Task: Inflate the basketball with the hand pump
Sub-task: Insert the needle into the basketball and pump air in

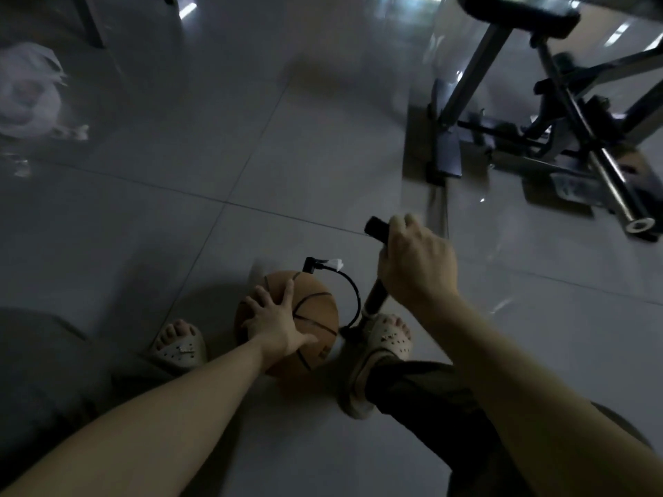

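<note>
Right hand [416,267] clenched on pump handle [376,229]; left hand [274,319] spread flat on basketball [305,317].
Pumping is judged underway; a downward stroke is called for next, ball kept steadied.

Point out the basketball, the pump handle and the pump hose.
basketball [315,313]: head view, on the bare orange panel right of the left hand.
pump handle [376,227]: head view, on the black end sticking out of the right hand.
pump hose [353,292]: head view, on the top of its black curve.

Orange-brown basketball [308,317] with black lines; black hose [353,295]; grey tiles [215,156].
</note>
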`<state>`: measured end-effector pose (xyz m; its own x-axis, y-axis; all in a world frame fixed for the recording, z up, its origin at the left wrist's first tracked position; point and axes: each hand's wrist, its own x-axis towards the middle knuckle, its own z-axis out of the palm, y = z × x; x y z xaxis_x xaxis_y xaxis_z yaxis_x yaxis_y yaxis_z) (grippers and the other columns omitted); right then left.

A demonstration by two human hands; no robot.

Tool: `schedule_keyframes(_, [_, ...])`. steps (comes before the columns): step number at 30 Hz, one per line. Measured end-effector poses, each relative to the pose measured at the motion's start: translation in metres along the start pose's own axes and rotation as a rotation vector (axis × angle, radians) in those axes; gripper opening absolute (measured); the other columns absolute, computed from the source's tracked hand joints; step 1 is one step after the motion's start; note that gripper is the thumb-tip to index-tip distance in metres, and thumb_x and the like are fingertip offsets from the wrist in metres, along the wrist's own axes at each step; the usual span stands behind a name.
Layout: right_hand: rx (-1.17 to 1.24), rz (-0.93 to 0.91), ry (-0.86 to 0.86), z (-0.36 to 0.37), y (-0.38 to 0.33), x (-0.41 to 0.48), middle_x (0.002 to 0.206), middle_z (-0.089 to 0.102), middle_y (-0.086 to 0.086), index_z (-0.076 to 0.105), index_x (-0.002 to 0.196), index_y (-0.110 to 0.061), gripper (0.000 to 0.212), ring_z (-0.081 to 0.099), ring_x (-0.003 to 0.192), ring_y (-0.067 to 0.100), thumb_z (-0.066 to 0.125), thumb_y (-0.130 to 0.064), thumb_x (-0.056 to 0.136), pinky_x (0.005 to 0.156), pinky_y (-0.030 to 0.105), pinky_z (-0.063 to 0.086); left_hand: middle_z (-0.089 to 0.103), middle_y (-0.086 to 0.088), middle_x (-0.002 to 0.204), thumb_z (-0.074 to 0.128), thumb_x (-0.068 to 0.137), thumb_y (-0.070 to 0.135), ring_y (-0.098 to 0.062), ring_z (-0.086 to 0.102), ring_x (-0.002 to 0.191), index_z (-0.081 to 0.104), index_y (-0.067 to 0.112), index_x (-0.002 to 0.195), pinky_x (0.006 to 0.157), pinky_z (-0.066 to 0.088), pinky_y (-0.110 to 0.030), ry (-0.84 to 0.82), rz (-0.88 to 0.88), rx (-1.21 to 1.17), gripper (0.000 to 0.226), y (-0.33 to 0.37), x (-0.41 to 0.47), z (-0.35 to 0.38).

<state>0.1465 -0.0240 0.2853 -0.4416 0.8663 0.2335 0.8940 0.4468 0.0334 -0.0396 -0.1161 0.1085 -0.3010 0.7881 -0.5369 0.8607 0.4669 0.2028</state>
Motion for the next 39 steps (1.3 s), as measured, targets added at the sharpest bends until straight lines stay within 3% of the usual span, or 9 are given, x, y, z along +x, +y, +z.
schedule_keyframes(2, [-0.075, -0.005, 0.000, 0.010, -0.010, -0.015, 0.084, 0.049, 0.003, 0.048, 0.095, -0.015, 0.006, 0.044, 0.059, 0.016, 0.052, -0.017, 0.092, 0.046, 0.032, 0.040, -0.016, -0.030, 0.161, 0.064, 0.071, 0.081, -0.057, -0.004, 0.146, -0.026, 0.034, 0.154, 0.105, 0.040, -0.065, 0.019, -0.003, 0.020, 0.131, 0.001, 0.001, 0.006])
schedule_keyframes(5, [-0.102, -0.018, -0.001, 0.042, -0.019, -0.036, 0.082, 0.047, 0.004, 0.047, 0.093, -0.015, 0.004, 0.034, 0.060, 0.015, 0.048, -0.017, 0.090, 0.050, 0.031, 0.026, -0.019, -0.030, 0.160, 0.061, 0.073, 0.082, -0.056, -0.005, 0.147, -0.030, 0.033, 0.152, 0.105, 0.040, -0.065, 0.010, -0.025, 0.057, 0.130, 0.003, 0.003, 0.008])
schedule_keyframes(11, [-0.073, -0.108, -0.071, 0.090, -0.026, -0.055, 0.080, 0.045, 0.005, 0.048, 0.091, -0.014, 0.010, 0.036, 0.059, 0.017, 0.056, -0.012, 0.087, 0.048, 0.031, 0.033, -0.018, -0.029, 0.161, 0.062, 0.072, 0.082, -0.056, -0.004, 0.147, -0.028, 0.034, 0.152, 0.103, 0.041, -0.066, 0.024, -0.045, 0.086, 0.130, 0.014, 0.010, 0.007])
schedule_keyframes(14, [-0.071, -0.095, -0.097, 0.111, -0.018, -0.061, 0.081, 0.047, 0.007, 0.048, 0.092, -0.014, 0.004, 0.040, 0.060, 0.020, 0.048, -0.014, 0.089, 0.049, 0.032, 0.031, -0.017, -0.028, 0.161, 0.062, 0.072, 0.081, -0.056, -0.003, 0.147, -0.025, 0.035, 0.153, 0.103, 0.040, -0.067, 0.032, -0.040, 0.073, 0.128, 0.015, 0.011, 0.006])
schedule_keyframes(19, [-0.067, -0.016, -0.173, 0.133, -0.008, -0.064, 0.086, 0.048, 0.008, 0.047, 0.097, -0.012, 0.012, 0.044, 0.066, 0.022, 0.039, -0.018, 0.089, 0.053, 0.032, 0.031, -0.014, -0.030, 0.161, 0.063, 0.072, 0.080, -0.059, -0.003, 0.145, -0.023, 0.033, 0.154, 0.101, 0.040, -0.069, 0.046, -0.022, 0.093, 0.128, 0.021, 0.017, 0.006])
schedule_keyframes(26, [-0.013, -0.016, -0.229, 0.100, -0.007, -0.058, 0.086, 0.048, 0.007, 0.050, 0.095, -0.012, 0.018, 0.039, 0.063, 0.019, 0.062, -0.009, 0.081, 0.052, 0.030, 0.029, -0.017, -0.028, 0.161, 0.065, 0.076, 0.075, -0.057, -0.006, 0.145, -0.023, 0.036, 0.154, 0.103, 0.036, -0.072, -0.008, -0.051, 0.048, 0.124, 0.022, 0.019, -0.004])
schedule_keyframes(33, [0.013, -0.006, 0.024, 0.009, -0.012, -0.025, 0.080, 0.046, 0.000, 0.051, 0.092, -0.014, 0.015, 0.031, 0.050, 0.016, 0.060, -0.025, 0.086, 0.045, 0.024, 0.010, -0.016, -0.031, 0.159, 0.066, 0.071, 0.077, -0.061, -0.005, 0.142, -0.020, 0.034, 0.155, 0.098, 0.037, -0.075, 0.002, -0.021, 0.045, 0.128, 0.025, 0.015, 0.000])
schedule_keyframes(36, [-0.052, -0.033, -0.088, 0.023, -0.017, -0.044, 0.081, 0.043, -0.001, 0.050, 0.096, -0.015, 0.016, 0.024, 0.048, 0.010, 0.059, -0.028, 0.090, 0.043, 0.022, 0.009, -0.018, -0.033, 0.158, 0.066, 0.073, 0.075, -0.062, -0.005, 0.142, -0.021, 0.032, 0.155, 0.099, 0.036, -0.076, -0.005, -0.026, 0.052, 0.127, 0.027, 0.015, 0.000])
schedule_keyframes(39, [-0.076, -0.001, -0.170, 0.058, -0.011, -0.057, 0.081, 0.040, -0.001, 0.046, 0.097, -0.016, 0.015, 0.030, 0.049, 0.011, 0.057, -0.026, 0.093, 0.040, 0.023, 0.016, -0.020, -0.031, 0.158, 0.067, 0.074, 0.074, -0.060, -0.007, 0.144, -0.023, 0.033, 0.155, 0.100, 0.036, -0.074, -0.030, -0.059, 0.057, 0.128, 0.028, 0.016, -0.004])
